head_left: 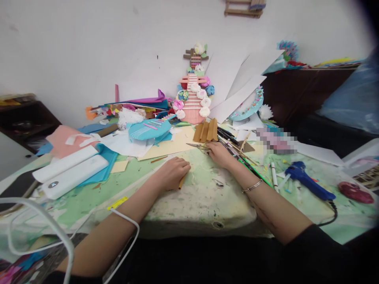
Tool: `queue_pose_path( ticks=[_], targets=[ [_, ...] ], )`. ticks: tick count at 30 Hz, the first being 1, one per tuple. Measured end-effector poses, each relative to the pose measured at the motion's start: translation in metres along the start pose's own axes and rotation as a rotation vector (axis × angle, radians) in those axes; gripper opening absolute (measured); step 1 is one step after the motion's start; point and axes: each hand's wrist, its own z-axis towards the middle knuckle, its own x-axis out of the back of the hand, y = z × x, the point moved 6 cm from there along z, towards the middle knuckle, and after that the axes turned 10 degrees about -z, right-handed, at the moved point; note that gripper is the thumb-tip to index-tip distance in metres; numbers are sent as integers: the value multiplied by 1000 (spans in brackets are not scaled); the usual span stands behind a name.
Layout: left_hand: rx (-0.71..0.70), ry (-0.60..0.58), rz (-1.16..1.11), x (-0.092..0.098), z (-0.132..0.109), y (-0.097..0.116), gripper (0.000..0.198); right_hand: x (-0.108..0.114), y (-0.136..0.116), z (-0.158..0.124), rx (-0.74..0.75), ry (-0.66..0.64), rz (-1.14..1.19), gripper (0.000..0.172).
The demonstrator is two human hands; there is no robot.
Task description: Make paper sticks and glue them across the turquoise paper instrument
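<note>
One slim brown roll [181,183] in the closed fingers of the left hand [174,172], long axis one-to-seven o'clock, and, at its one o'clock on the worktop [204,199], scissors [201,146] pointing to nine, right hand [221,154] nearer, fingers curled at the handles, grip impossible to tell.

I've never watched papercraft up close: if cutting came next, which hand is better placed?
Probably the right hand: it is at the handle end of the scissors. The left hand is apart from them, with a brown strip poking out beneath it.
</note>
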Motion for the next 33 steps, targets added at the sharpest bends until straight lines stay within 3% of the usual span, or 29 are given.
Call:
queue_pose_path(
  ticks=[5, 11, 14, 19, 27, 33],
  targets=[
    [-12, 48, -109, 6, -3, -7, 13, -15, 2, 4, -24, -43, -52, 22],
    [297, 504, -750, 27, -12, -40, 21, -9, 5, 1, -135, -70, -92, 21],
    [382, 609, -1155, 24, -14, -49, 26, -7, 3, 1, -188, -98, -97, 28],
    [439, 642, -1481, 14, -13, -53, 30, -3, 3, 1, -265, -134, -117, 46],
    [461, 600, -1576, 12, -12, -50, 28, 7, 3, -7, -294, -230, -74, 56],
    [476, 588, -1590, 12, -12, -48, 28, 13, 7, -17, -337, -204, 267, 68]
  ],
)
